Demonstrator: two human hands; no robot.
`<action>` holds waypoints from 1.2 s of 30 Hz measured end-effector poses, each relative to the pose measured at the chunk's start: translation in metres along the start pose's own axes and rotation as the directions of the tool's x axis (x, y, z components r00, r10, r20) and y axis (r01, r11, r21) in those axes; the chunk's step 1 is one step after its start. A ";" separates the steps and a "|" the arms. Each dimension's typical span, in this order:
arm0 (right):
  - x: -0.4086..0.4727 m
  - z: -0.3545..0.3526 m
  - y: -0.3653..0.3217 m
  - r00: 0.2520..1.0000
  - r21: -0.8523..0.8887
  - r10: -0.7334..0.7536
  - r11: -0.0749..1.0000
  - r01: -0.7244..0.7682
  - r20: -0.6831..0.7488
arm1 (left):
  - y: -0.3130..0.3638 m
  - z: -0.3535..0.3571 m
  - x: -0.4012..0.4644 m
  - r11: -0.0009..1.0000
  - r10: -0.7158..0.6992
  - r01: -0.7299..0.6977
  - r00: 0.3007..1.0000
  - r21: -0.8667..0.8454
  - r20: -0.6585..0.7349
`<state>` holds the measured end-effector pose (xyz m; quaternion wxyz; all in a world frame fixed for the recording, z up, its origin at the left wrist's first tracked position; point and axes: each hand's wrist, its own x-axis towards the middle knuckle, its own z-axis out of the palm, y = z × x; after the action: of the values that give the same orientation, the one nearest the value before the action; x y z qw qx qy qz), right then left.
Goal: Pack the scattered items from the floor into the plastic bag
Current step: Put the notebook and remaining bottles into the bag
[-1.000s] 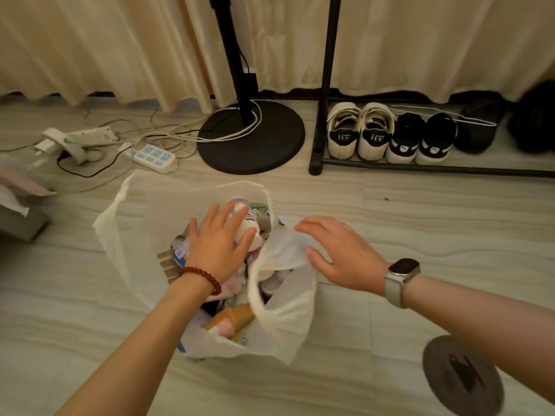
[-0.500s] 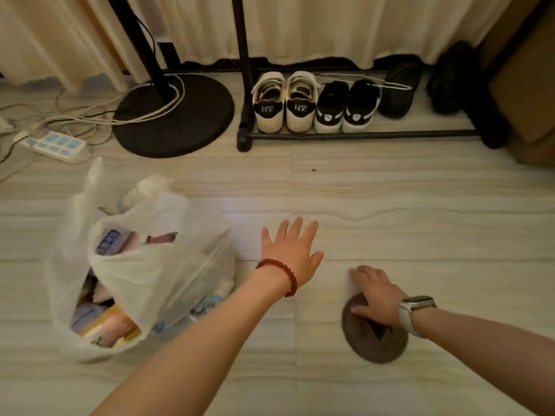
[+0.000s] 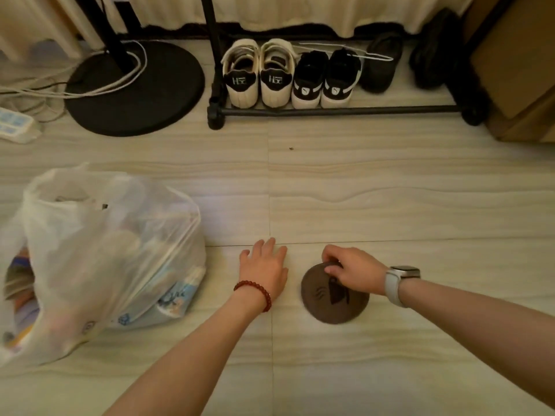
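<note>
Curling now around the far edge of the brown disc (image 3: 335, 295), seemingly pinching it, the right hand (image 3: 351, 273) is leaving the flat, empty left hand (image 3: 265, 270) beside the stuffed plastic bag (image 3: 105, 253).

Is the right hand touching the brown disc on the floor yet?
Touching. The head view shows the right hand with fingers curled over the far edge of the brown disc.

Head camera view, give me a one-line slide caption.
Right hand grips a brown disc on the floor beside the filled plastic bag.
</note>
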<state>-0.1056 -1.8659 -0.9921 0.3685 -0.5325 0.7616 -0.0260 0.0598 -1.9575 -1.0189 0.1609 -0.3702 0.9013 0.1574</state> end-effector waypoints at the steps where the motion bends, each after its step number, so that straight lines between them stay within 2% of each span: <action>1: 0.001 -0.009 -0.008 0.999 0.038 -0.027 0.999 0.028 -0.040 | -0.003 -0.013 -0.002 1.000 0.004 -0.003 0.997 0.017 -0.074; 5: 0.010 -0.040 -0.047 0.966 0.197 -0.086 0.971 0.136 -0.242 | -0.027 -0.070 -0.014 0.998 0.030 -0.010 0.943 0.061 -0.333; 10: 0.020 -0.069 -0.120 0.864 0.300 -0.171 0.891 0.340 -0.473 | -0.072 -0.149 -0.048 0.971 0.028 0.089 0.879 0.222 -0.476; 12: 0.027 -0.075 -0.154 0.828 0.350 -0.182 0.843 0.409 -0.530 | -0.101 -0.176 -0.062 0.969 -0.040 0.166 0.836 0.183 -0.547; 15: 0.038 -0.082 -0.206 0.791 0.455 -0.150 0.748 0.483 -0.593 | -0.162 -0.208 -0.092 0.953 -0.214 0.301 0.716 0.018 -0.665; 16: 0.043 -0.083 -0.223 0.786 0.494 -0.131 0.712 0.498 -0.604 | -0.186 -0.213 -0.100 0.945 -0.282 0.320 0.694 -0.067 -0.663; 17: 0.047 -0.084 -0.239 0.781 0.519 -0.121 0.683 0.513 -0.612 | -0.208 -0.214 -0.105 0.928 -0.363 0.334 0.701 -0.167 -0.614; 19: 0.056 -0.085 -0.268 0.767 0.516 -0.128 0.668 0.536 -0.629 | -0.247 -0.202 -0.109 0.857 -0.492 0.338 0.760 -0.389 -0.424; 20: 0.061 -0.086 -0.282 0.756 0.501 -0.132 0.674 0.542 -0.641 | -0.262 -0.192 -0.107 0.815 -0.512 0.328 0.794 -0.478 -0.327; 23: 0.074 -0.092 -0.314 0.712 0.486 -0.088 0.673 0.558 -0.697 | -0.280 -0.163 -0.099 0.757 -0.421 0.259 0.896 -0.600 -0.143; 25: 0.080 -0.097 -0.332 0.694 0.508 -0.039 0.652 0.563 -0.719 | -0.281 -0.152 -0.091 0.787 -0.333 0.198 0.934 -0.584 -0.132; 26: 0.082 -0.099 -0.340 0.692 0.516 -0.025 0.647 0.561 -0.721 | -0.280 -0.152 -0.089 0.819 -0.315 0.177 0.934 -0.547 -0.170; 28: 0.083 -0.104 -0.354 0.689 0.509 -0.026 0.654 0.560 -0.725 | -0.282 -0.155 -0.087 0.813 -0.353 0.115 0.877 -0.570 -0.325; 29: 0.083 -0.107 -0.360 0.688 0.502 -0.031 0.659 0.560 -0.726 | -0.283 -0.159 -0.091 0.749 -0.401 0.065 0.836 -0.659 -0.374; 31: 0.081 -0.110 -0.372 0.698 0.501 -0.049 0.660 0.560 -0.714 | -0.289 -0.167 -0.108 0.516 -0.531 -0.075 0.754 -0.853 -0.387; 33: 0.078 -0.111 -0.383 0.732 0.532 -0.085 0.631 0.565 -0.676 | -0.299 -0.176 -0.127 0.297 -0.666 -0.204 0.656 -0.933 -0.355; 34: 0.076 -0.109 -0.389 0.756 0.557 -0.105 0.611 0.562 -0.646 | -0.305 -0.180 -0.135 0.247 -0.714 -0.253 0.605 -0.936 -0.352; 36: 0.071 -0.098 -0.399 0.817 0.592 -0.166 0.612 0.525 -0.553 | -0.312 -0.186 -0.149 0.228 -0.776 -0.331 0.507 -0.916 -0.376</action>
<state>0.1416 -2.1317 -0.7867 0.3504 -0.4631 0.6290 -0.5168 0.3520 -2.1512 -0.8426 -0.5098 -0.5616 0.4844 0.4360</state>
